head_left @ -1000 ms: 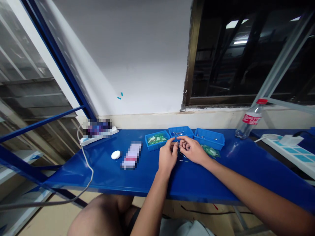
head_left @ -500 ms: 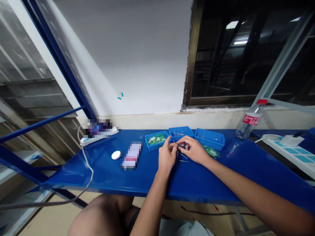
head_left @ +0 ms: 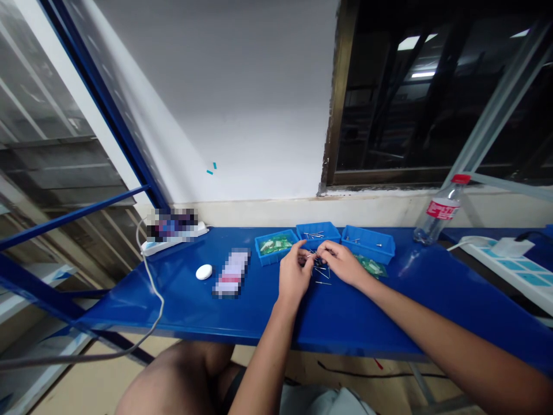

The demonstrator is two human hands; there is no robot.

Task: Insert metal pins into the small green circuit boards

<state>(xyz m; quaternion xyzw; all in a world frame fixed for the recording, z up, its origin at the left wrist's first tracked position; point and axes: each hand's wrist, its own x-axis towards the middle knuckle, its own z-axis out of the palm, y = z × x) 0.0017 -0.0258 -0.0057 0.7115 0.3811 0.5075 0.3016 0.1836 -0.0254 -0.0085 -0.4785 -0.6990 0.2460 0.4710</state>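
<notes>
My left hand is closed in a pinch over the blue table, thumb and fingertips bent together around something small and dark. Beside it, my right hand is closed too, thumb pressed to fingertips almost touching the left fingers. What each holds is too small to name. Below and between the hands lie several thin metal pins on the tabletop. Behind the hands stand a blue bin with green-and-white packets, a blue bin with thin metal pins, and a blue bin with a few small metal pieces.
A green packet lies right of my right hand. Leftward on the blue table are a blurred-out phone-like rectangle, a white oval object and a power strip with a cable. A plastic bottle and another power strip stand right.
My right hand has shifted slightly right and its fingers have drawn closer together. The left index finger is more bent. Pins beneath the hands show a little more.
</notes>
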